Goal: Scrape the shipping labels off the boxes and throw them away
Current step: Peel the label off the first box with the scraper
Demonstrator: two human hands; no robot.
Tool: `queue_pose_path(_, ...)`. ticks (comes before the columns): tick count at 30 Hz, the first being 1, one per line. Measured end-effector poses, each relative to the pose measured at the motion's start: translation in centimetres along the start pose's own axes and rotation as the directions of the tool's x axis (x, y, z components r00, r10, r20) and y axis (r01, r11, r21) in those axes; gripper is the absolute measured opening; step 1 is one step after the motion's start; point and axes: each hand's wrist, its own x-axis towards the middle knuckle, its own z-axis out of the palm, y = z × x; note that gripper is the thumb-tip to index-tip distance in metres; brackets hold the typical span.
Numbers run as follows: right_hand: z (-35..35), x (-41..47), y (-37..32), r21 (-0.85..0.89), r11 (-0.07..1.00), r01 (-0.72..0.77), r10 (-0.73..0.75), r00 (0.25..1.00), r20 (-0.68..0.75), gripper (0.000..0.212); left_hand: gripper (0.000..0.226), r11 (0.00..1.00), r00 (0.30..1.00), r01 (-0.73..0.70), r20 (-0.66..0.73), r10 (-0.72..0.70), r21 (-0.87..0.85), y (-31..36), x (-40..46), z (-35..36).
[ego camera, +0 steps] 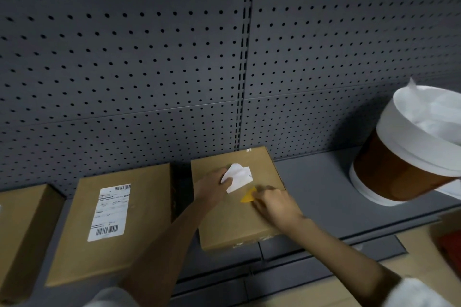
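Observation:
Three brown cardboard boxes lie on a grey shelf. On the rightmost box a white shipping label is partly peeled up and crumpled. My left hand pinches the lifted edge of that label. My right hand holds a small yellow scraper flat against the box top, just below the label. The middle box carries an intact white label with barcodes. A third box sits at the far left, cut off by the frame edge.
A brown bin with a white liner stands on the shelf at the right. A grey pegboard wall rises behind the boxes. The grey shelf has a front lip; a light wooden floor shows below at right.

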Motion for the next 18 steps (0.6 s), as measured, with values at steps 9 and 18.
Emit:
queue_pose_path(9, 0.6, 1.3, -1.1, 0.013, 1.000, -0.022, 0.023, 0.998, -0.060, 0.026, 0.012, 0.984, 0.980, -0.064, 0.174, 0.093, -0.166, 0.7, -0.6, -1.3)
queue_pose_path(18, 0.7, -0.9, -0.3, 0.028, 0.999, -0.044, 0.047, 0.994, -0.095, 0.043, 0.058, 0.989, 0.973, -0.080, 0.208, 0.104, -0.125, 0.0, -0.7, -1.1)
